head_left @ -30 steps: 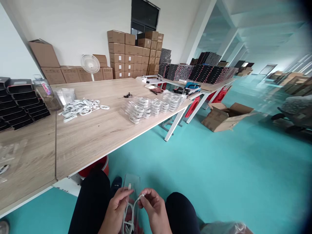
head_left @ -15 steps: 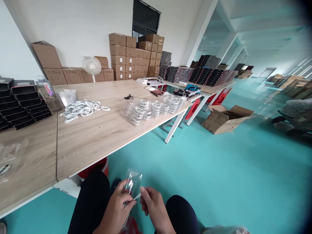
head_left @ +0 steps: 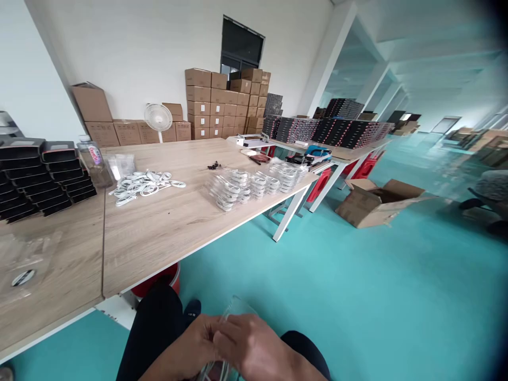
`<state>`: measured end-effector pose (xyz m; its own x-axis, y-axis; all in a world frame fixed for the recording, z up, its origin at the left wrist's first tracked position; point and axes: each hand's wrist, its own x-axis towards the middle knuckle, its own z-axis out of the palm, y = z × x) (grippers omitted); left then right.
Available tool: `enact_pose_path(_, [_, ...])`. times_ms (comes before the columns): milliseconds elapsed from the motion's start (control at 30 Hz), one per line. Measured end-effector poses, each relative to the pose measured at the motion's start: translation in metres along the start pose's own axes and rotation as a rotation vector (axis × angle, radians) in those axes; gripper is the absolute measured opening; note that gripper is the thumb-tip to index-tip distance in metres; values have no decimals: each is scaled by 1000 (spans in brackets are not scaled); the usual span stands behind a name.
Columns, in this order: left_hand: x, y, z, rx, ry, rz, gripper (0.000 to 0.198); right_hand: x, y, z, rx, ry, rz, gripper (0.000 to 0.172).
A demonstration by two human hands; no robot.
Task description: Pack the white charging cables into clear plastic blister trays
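Note:
Low over my lap, my left hand [head_left: 194,343] and my right hand [head_left: 248,341] meet, right partly over left. A clear plastic tray [head_left: 239,306] sticks up behind the fingers, and my left hand is closed on it. Loops of a white cable [head_left: 210,372] hang below both hands. My right hand is closed at the cable and tray; its fingertips are largely hidden. On the table [head_left: 151,238] lie a heap of loose white cables [head_left: 145,185] and several stacks of clear trays with coiled cables [head_left: 257,183].
Black boxes [head_left: 37,177] and a plastic bottle [head_left: 94,161] stand at the left. A white disc [head_left: 23,278] lies on clear plastic nearby. Beneath the table is a red bucket [head_left: 174,275]. An open carton [head_left: 379,203] sits on the floor at the right.
My hands have come together, the right now overlapping the left and covering most of the tray. The cable end pinched by my right hand is now hidden. The view has shifted slightly.

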<state>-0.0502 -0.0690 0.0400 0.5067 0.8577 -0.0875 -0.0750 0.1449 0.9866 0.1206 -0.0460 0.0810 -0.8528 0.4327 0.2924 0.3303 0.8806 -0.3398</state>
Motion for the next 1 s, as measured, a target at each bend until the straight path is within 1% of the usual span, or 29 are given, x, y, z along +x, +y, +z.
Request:
enact_pose_path(33, [0, 4, 2, -27, -36, 13, 15, 2, -4, -6, -171, -2, -145, 28])
enact_pose_path(67, [1, 7, 3, -42, -55, 25, 17, 3, -8, -11, -251, 10, -220, 29])
enact_pose_path(100, [2, 9, 5, -53, -49, 32, 17, 3, -9, -14, -261, 37, -241, 30])
enact_pose_path(133, [3, 8, 6, -58, -17, 44, 16, 3, -9, -14, -212, 75, -207, 30])
enact_pose_path(167, [4, 6, 6, -52, 41, 59, 16, 2, -8, -11, -124, 125, -119, 31])
enact_pose_path(200, [5, 3, 7, -38, 117, 77, 17, 0, -6, -7, -13, 182, 12, 30])
enact_pose_path(267, [8, -6, 8, -9, 261, 95, 16, -3, 1, 5, 215, 309, 347, 26])
enact_pose_path(300, [8, -12, 8, -17, 316, 81, 18, -5, 4, 13, 309, 368, 514, 21])
enact_pose_path(333, [9, -17, 9, -41, 359, 57, 26, -6, 6, 20, 386, 432, 658, 16])
enact_pose_path(367, [9, -21, 11, -80, 406, 39, 38, -6, 8, 28, 447, 500, 766, 14])
enact_pose_path(400, [10, -25, 13, -129, 461, 38, 52, -6, 9, 35, 497, 567, 842, 15])
enact_pose_path(467, [11, -31, 17, -243, 594, 71, 75, -3, 9, 46, 559, 668, 926, 21])
enact_pose_path(533, [15, -34, 21, -368, 690, 105, 90, 1, 8, 54, 558, 704, 962, 20])
enact_pose_path(567, [17, -35, 23, -433, 708, 102, 93, 2, 7, 56, 540, 700, 969, 20])
enact_pose_path(633, [22, -37, 23, -555, 706, 71, 93, 3, 6, 60, 489, 685, 955, 20])
enact_pose_path(700, [27, -41, 22, -650, 707, 34, 89, 3, 7, 62, 424, 677, 922, 25])
enact_pose_path(767, [31, -47, 20, -703, 717, 15, 80, 1, 9, 62, 330, 652, 888, 32])
enact_pose_path(867, [33, -52, 20, -734, 715, 12, 64, 0, 12, 61, 165, 564, 846, 41])
enact_pose_path(1000, [30, -45, 23, -778, 686, -20, 57, 3, 12, 56, 9, 445, 819, 44])
